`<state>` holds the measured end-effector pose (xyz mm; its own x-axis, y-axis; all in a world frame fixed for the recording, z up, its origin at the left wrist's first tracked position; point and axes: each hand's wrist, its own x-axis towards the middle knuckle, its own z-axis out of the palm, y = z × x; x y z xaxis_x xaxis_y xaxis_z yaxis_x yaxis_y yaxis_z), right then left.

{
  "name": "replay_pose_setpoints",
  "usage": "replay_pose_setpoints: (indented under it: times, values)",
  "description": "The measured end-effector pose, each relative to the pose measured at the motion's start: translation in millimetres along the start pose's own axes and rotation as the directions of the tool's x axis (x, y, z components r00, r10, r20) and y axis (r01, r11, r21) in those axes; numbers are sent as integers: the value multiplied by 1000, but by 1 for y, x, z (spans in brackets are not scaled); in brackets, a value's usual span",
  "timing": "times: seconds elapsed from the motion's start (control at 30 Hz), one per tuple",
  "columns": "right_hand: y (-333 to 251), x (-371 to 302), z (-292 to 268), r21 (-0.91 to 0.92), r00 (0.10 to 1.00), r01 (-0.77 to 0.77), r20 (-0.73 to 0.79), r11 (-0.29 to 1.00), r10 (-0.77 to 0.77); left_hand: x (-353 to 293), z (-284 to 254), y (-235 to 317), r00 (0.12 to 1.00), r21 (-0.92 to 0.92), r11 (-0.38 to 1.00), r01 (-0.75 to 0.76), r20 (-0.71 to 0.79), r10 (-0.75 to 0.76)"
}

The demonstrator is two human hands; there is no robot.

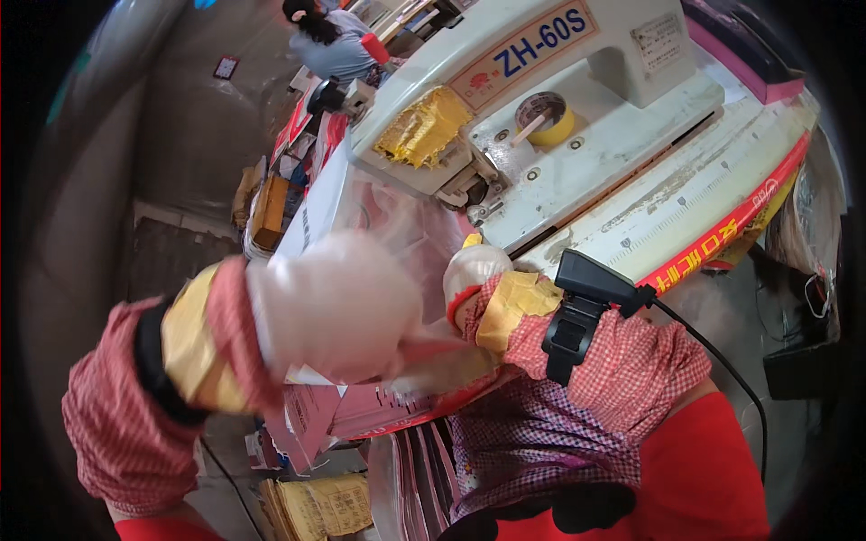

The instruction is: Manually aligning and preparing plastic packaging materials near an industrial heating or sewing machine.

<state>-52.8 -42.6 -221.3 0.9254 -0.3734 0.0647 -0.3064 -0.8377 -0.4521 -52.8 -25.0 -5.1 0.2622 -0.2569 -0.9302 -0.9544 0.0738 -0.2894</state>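
My left hand (334, 307), in a white glove, is smeared by motion over the left side of the table in front of the sewing machine (586, 99). My right hand (476, 270), also gloved in white with yellow on a fingertip, is at the table edge just below the machine's needle area (478, 194). Its fingers are mostly hidden. Pink and white printed sheets, perhaps sacks (311, 415), lie under and between my hands and hang over the front edge. Whether either hand grips one is not visible.
A roll of yellow tape (546, 119) lies on the machine bed. Yellow tape wraps the machine head (422, 126). A pink and black box (758, 54) stands at the far right. A person (334, 45) sits at the back. Folded yellow sacks (320, 505) lie below.
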Motion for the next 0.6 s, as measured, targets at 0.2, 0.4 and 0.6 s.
replay_pose_setpoints:
  times: [0.2, 0.4, 0.6]
  values:
    - [-8, -8, -14, 56, 1000, -1, -5, 998, 1, 20, 19, 98, 930, -88, 952, -295, -254, 265]
    - [4, -15, -22, 70, 999, -34, -7, 997, 34, 25, 18, 93, 889, -292, 910, -295, -433, 149]
    - [11, -17, -32, 83, 999, -40, -1, 996, 40, 4, 20, 40, 862, -164, 955, -249, -487, 141]
